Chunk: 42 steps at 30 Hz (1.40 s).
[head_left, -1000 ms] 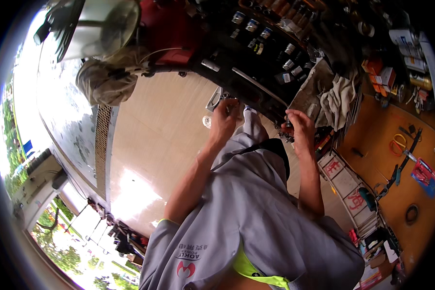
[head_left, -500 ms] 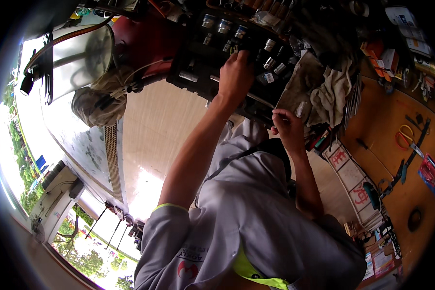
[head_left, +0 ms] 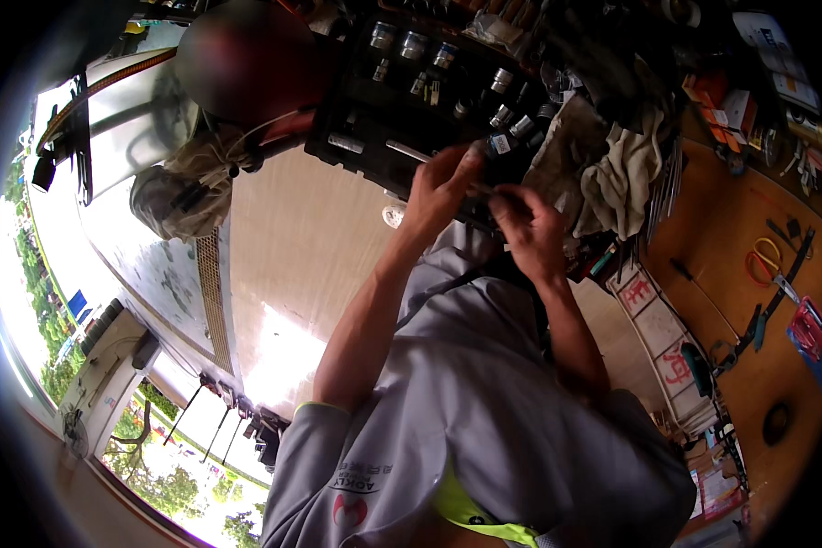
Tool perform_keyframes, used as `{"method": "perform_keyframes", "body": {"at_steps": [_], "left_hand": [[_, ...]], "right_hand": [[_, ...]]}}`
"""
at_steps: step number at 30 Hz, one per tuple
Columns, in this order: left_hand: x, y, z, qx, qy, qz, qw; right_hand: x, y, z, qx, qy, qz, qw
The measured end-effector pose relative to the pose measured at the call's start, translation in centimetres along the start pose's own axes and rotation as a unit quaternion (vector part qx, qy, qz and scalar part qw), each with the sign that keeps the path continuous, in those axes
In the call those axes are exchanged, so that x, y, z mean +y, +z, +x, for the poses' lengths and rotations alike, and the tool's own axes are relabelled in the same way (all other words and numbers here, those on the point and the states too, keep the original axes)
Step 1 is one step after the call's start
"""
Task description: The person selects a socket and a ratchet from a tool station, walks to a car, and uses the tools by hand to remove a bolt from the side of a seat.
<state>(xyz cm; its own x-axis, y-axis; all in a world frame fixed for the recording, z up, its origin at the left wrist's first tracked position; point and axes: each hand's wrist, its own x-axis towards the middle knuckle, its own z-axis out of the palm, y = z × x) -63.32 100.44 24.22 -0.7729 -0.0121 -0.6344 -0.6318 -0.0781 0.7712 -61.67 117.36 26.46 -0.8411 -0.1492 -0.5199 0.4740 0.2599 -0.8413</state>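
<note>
A black tool case point(head_left: 361, 119) with several silver sockets point(head_left: 413, 46) in it lies in front of me. My left hand point(head_left: 438, 190) is closed over its near edge, thumb and fingers together, slightly blurred. Close to its right, my right hand point(head_left: 530, 228) is closed in a pinch. Something small and thin seems to lie between the two hands, but I cannot make out what it is. A silver bar point(head_left: 406, 150) in the case runs up to my left hand and passes out of sight behind it.
Crumpled grey cloths point(head_left: 623, 173) lie right of the case. A tied fabric bundle point(head_left: 187, 192) hangs at the left. Orange-handled scissors point(head_left: 765, 265), a screwdriver point(head_left: 703, 292) and a black ring point(head_left: 776, 424) lie on the brown surface at the right.
My left hand has come back from among the sockets toward the near edge. My right hand has moved left and up, and the two hands are now close together.
</note>
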Motion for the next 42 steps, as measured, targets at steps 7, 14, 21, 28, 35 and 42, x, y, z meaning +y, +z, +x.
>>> {"method": "perform_keyframes", "body": {"at_steps": [7,14,21,28,35,42], "left_hand": [[-3.6,-0.7,-3.2,0.008,-0.153,-0.248,0.957],[-4.9,-4.5,-5.9,0.014,-0.183,-0.126,0.975],[-8.5,-7.2,-9.1,0.057,-0.152,-0.252,0.954],[-12.6,-9.0,-11.0,0.090,-0.058,-0.047,0.993],[-14.8,-7.8,-12.6,0.199,-0.161,-0.057,0.965],[-14.7,-7.5,-14.5,0.169,-0.233,-0.018,0.958]], "right_hand": [[-2.9,1.9,0.8,0.019,-0.244,-0.182,0.952],[0.9,-5.8,8.0,0.100,-0.373,-0.506,0.771],[2.6,-11.9,7.2,0.092,-0.357,-0.572,0.733],[4.0,-16.2,5.4,0.042,-0.309,-0.580,0.753],[6.0,-15.1,7.5,0.075,-0.329,-0.574,0.746],[3.5,-9.1,6.9,0.152,-0.350,-0.411,0.828]]}}
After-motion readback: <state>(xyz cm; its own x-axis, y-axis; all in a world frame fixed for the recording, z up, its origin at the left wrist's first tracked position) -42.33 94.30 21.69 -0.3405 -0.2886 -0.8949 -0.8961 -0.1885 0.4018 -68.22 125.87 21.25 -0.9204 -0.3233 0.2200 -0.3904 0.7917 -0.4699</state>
